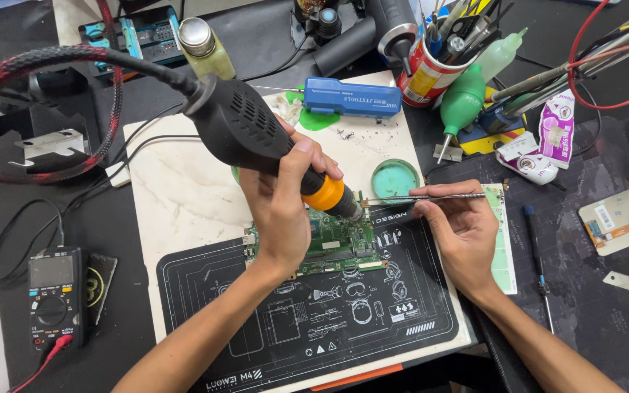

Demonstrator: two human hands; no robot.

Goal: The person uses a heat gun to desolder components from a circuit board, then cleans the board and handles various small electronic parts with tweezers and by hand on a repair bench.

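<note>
My left hand [282, 207] grips a black hot-air gun [245, 127] with an orange collar, its nozzle [347, 211] pointing down at the top right corner of a green circuit board [336, 244]. The board lies on a black printed work mat [314, 320]. My right hand [456, 233] holds thin metal tweezers [431, 197] level, their tip reaching left to the board's corner near the nozzle. The gun's braided red and black hose [45, 62] loops off to the left.
A small round green dish [394, 179] sits just above the tweezers. A blue tool case [351, 97], a cup of tools [431, 69], green bottles [464, 98] stand behind. A multimeter [54, 295] lies at left; a screwdriver [539, 266] and phone parts [624, 215] at right.
</note>
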